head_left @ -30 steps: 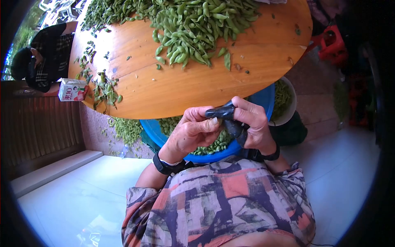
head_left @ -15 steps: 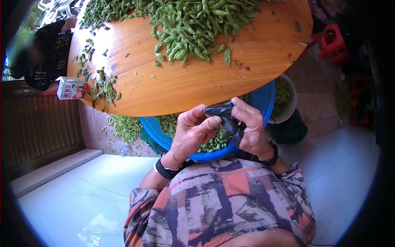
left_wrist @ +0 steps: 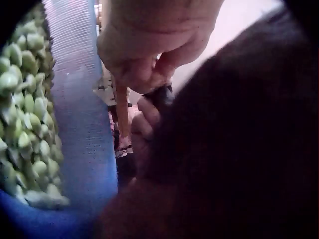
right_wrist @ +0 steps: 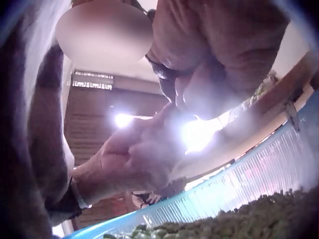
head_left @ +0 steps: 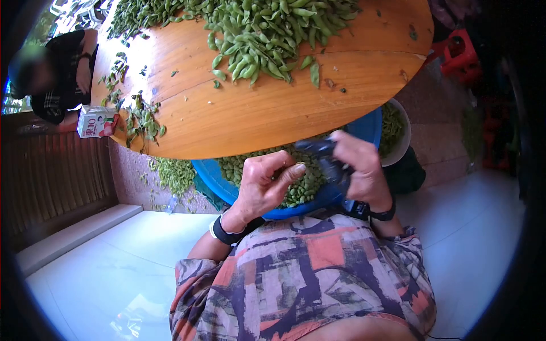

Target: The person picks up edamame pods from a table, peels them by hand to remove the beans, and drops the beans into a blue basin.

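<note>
My left hand [head_left: 263,179] is over a blue tub [head_left: 372,136], its thumb pressed against the curled index finger. A small yellow-green bit of a soybean pod [head_left: 301,165] shows at that thumb tip; the rest is hidden in the fingers. My right hand [head_left: 359,170] is just to the right, blurred, its black-covered fingers [head_left: 315,146] apart from the left hand. The index finger points left and the thumb stands away from it. Shelled green soybeans [head_left: 304,190] lie in the tub beneath both hands, also filling the left edge of the left wrist view [left_wrist: 30,109].
A wooden table [head_left: 227,125] carries a large heap of soybean pods [head_left: 267,40], scattered leaves and a drink carton [head_left: 96,122]. A white bucket [head_left: 405,128] of pods stands right of the tub. Pods [head_left: 182,179] lie on the floor at left. Another person [head_left: 62,74] sits at left.
The hands were together, fingers touching; now the right hand has drawn away to the right. The left hand has shifted slightly left, thumb still pressed to its index finger.
</note>
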Available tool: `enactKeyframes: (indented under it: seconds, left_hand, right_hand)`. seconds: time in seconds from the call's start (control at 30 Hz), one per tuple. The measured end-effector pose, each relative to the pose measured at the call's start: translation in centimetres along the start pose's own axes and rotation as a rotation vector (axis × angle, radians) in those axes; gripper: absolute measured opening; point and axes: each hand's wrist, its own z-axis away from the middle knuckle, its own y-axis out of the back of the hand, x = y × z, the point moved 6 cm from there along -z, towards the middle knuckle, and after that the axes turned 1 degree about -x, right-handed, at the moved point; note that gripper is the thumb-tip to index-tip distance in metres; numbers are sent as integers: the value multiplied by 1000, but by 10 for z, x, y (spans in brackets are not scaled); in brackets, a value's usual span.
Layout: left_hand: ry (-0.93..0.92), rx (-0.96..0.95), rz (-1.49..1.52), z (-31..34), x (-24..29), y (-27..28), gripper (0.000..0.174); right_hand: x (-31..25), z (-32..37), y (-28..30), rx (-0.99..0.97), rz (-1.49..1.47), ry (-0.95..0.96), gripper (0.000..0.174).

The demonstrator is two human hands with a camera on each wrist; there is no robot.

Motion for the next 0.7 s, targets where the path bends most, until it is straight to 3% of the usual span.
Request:
enactKeyframes:
  seconds: [0.07,0.2,0.47,0.53,0.57,0.6,0.67,0.7]
  left_hand:
    - [-408,103,-434,3,22,-2,15]
    - [-458,101,-640,6,6,-8,15]
    - [-361,206,-642,8,-3,0,15]
    - [42,105,-130,4,-12,0,17]
    - [83,27,92,3,-3,-9,21]
    - [142,-45,119,1,5,-15,15]
    - [101,-138,90,-9,20,-31,11]
    - [-55,-231,-1,-17,30,-36,14]
  right_hand:
    - [-4,4,22,162,15,-88,26]
    - [6,27,38,291,5,-165,28]
    - [15,35,14,217,39,-226,16]
    - [11,29,5,179,-2,-194,18]
    - [8,25,2,143,-18,-155,23]
    - [7,23,-2,179,-34,-148,27]
    - [2,18,3,256,33,-101,30]
    - [1,20,12,346,111,-88,30]
